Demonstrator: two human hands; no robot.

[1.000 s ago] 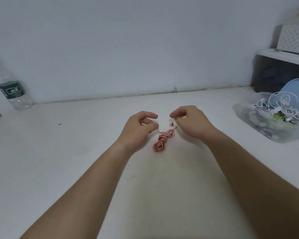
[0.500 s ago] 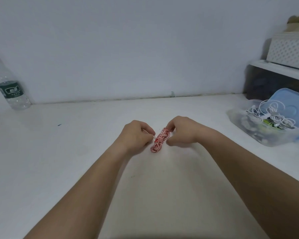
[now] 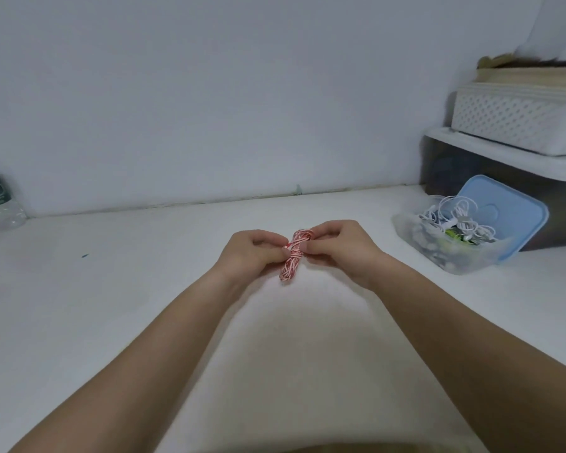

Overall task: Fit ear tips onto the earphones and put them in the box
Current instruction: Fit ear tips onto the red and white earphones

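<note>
While both hands (image 3: 252, 253) (image 3: 340, 250) pinch, earphones (image 3: 292, 256) sit between.

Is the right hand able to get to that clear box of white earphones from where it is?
Probably yes. The box sits open off to the side of the right hand, with only bare table between them. That hand is busy pinching the red-and-white cord, though.

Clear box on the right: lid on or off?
Off. The box stands open with white earphones heaped inside; the blue lid leans tilted behind it.
</note>
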